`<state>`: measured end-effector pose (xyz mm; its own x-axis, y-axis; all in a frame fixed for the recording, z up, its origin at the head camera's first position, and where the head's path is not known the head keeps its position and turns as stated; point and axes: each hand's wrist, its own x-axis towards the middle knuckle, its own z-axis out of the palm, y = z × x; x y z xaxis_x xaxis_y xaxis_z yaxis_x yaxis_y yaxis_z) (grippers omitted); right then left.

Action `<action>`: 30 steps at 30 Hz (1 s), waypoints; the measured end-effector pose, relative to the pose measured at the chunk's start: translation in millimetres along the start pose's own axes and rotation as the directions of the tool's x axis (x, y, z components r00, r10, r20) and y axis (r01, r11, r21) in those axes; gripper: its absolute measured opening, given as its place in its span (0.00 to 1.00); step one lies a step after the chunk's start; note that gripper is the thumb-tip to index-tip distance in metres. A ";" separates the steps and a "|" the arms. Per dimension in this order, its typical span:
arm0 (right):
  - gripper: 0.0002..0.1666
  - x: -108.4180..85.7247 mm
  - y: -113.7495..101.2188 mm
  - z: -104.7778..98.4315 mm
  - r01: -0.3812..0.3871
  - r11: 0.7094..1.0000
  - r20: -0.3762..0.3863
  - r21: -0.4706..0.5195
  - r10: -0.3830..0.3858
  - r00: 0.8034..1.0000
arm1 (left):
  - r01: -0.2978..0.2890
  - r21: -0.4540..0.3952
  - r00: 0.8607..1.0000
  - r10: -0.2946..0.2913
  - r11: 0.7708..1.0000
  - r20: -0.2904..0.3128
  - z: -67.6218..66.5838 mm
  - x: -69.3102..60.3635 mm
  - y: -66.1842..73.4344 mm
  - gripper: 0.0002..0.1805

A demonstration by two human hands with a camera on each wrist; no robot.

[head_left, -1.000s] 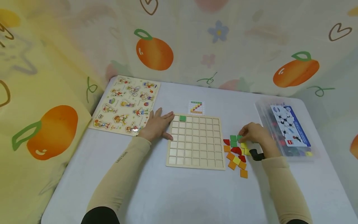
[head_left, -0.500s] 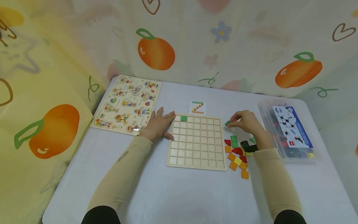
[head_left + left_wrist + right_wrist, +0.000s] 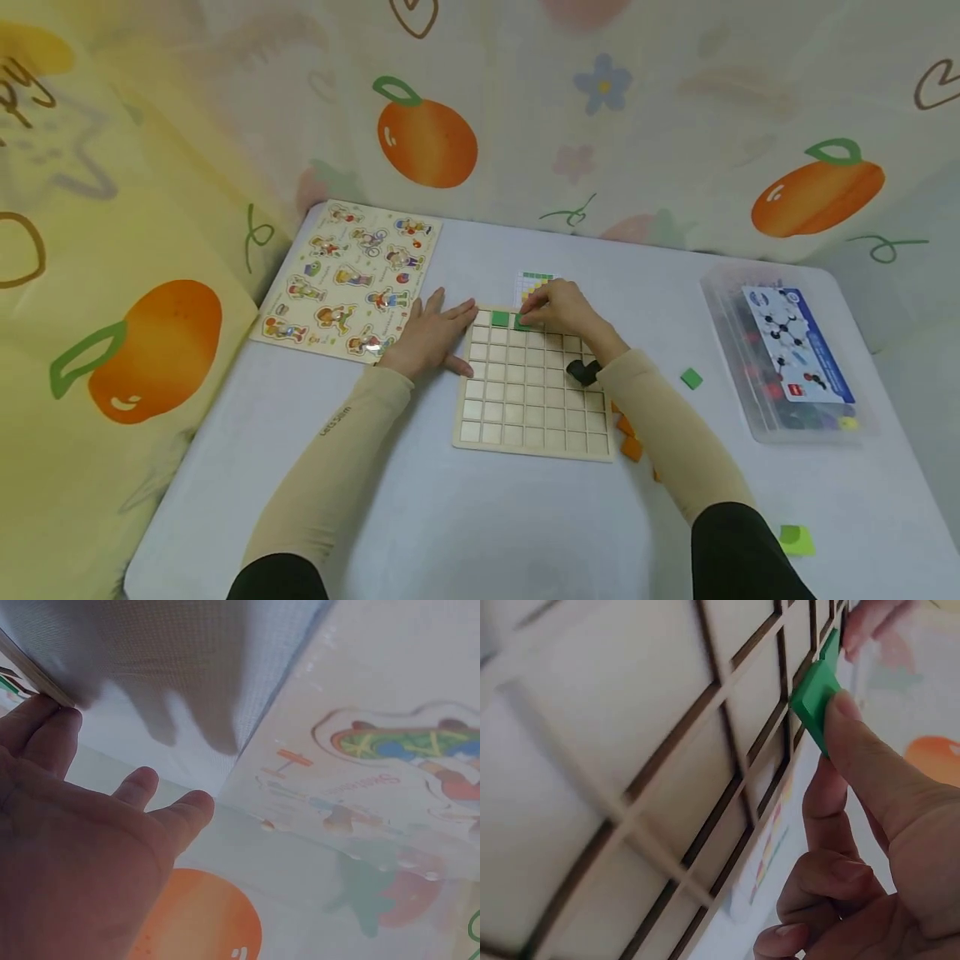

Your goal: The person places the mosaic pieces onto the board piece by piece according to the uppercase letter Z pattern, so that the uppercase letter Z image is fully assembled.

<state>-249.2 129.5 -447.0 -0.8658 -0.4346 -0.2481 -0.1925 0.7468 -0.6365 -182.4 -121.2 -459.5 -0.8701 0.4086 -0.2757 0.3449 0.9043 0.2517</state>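
In the head view, the wooden grid board (image 3: 515, 390) lies at mid-table with a green square tile (image 3: 499, 318) in the second cell of its top row. My left hand (image 3: 429, 337) rests at the board's left edge, fingers spread; the left wrist view shows fingertips touching the edge. Between thumb and index finger, my right hand (image 3: 566, 312) pinches another green tile (image 3: 815, 701), tilted at the top row just right of the placed one. Orange tiles (image 3: 631, 449) show beside the right forearm, which hides the rest of the pile. A single green tile (image 3: 692, 378) lies farther right.
A small pattern card (image 3: 528, 283) lies behind the board, partly covered by the right hand. To the left is a picture puzzle board (image 3: 341, 275). A clear plastic box (image 3: 765, 417) with a blue-white label stands at right. Something yellow-green (image 3: 797, 542) lies near the right sleeve.
My right hand picked up a green tile from the pile and carried it left to the board's top row. The left hand stays at the board's edge.
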 end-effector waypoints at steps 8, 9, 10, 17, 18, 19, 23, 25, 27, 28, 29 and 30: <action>0.13 6.7 -7.6 -4.3 -0.035 0.996 0.021 -0.079 0.037 0.999 | -0.012 -0.020 1.000 0.012 1.000 -0.006 -3.8 1.5 6.3 0.62; 0.12 6.6 -7.5 -5.0 -0.034 0.995 0.025 -0.093 0.036 0.999 | -0.012 -0.024 1.000 0.011 1.000 -0.004 -4.0 1.8 6.9 0.62; 0.12 6.0 -7.6 -5.4 -0.029 0.994 0.031 -0.107 0.033 0.999 | -0.011 -0.024 1.000 0.011 1.000 -0.003 -4.1 1.9 7.5 0.62; 0.16 -9.1 -8.4 -3.6 0.024 0.963 0.074 -0.268 -0.004 0.997 | -0.023 -0.032 1.000 0.024 0.999 0.013 -0.1 2.0 9.5 0.62; 0.17 -10.9 -8.5 -2.4 0.037 0.953 0.070 -0.302 -0.017 0.997 | -0.024 -0.024 0.999 0.025 0.999 0.020 -0.2 1.4 9.5 0.62; 0.17 -11.9 -9.0 -1.3 0.049 0.942 0.060 -0.331 -0.031 0.998 | -0.023 -0.016 0.999 0.024 1.000 0.024 -1.0 0.8 9.6 0.62; 0.17 -10.5 -10.9 -0.3 0.019 0.948 -0.002 -0.317 -0.020 1.000 | -0.021 0.008 1.000 0.021 1.000 0.003 -6.7 1.4 9.4 0.63; 0.16 -8.0 -11.5 -1.6 0.001 0.963 -0.010 -0.269 -0.004 1.000 | -0.016 0.008 1.000 0.016 1.000 -0.008 -8.3 2.5 8.6 0.63; 0.16 -8.8 -10.7 -5.2 -0.014 0.975 -0.001 -0.221 0.014 1.000 | -0.009 0.005 1.000 0.009 1.000 0.008 -7.4 3.1 7.1 0.63; 0.16 -10.6 -9.3 -8.4 -0.010 0.977 0.001 -0.215 0.011 1.000 | -0.001 0.005 1.000 0.001 1.000 0.020 -6.6 2.8 6.3 0.63; 0.16 -13.5 -7.7 -12.6 -0.012 0.978 0.003 -0.209 0.013 1.000 | 0.004 0.007 1.000 -0.004 1.000 0.028 -5.4 2.8 5.3 0.64; 0.16 -17.6 -5.2 -18.1 -0.012 0.978 -0.002 -0.209 0.012 1.000 | 0.006 0.010 1.000 -0.006 1.000 0.029 -4.8 3.1 4.5 0.64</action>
<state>-241.3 142.4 -426.1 -0.8688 -0.4248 -0.2546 -0.2744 0.8408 -0.4666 -185.2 -116.5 -454.8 -0.8614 0.4068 -0.3043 0.3435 0.9077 0.2410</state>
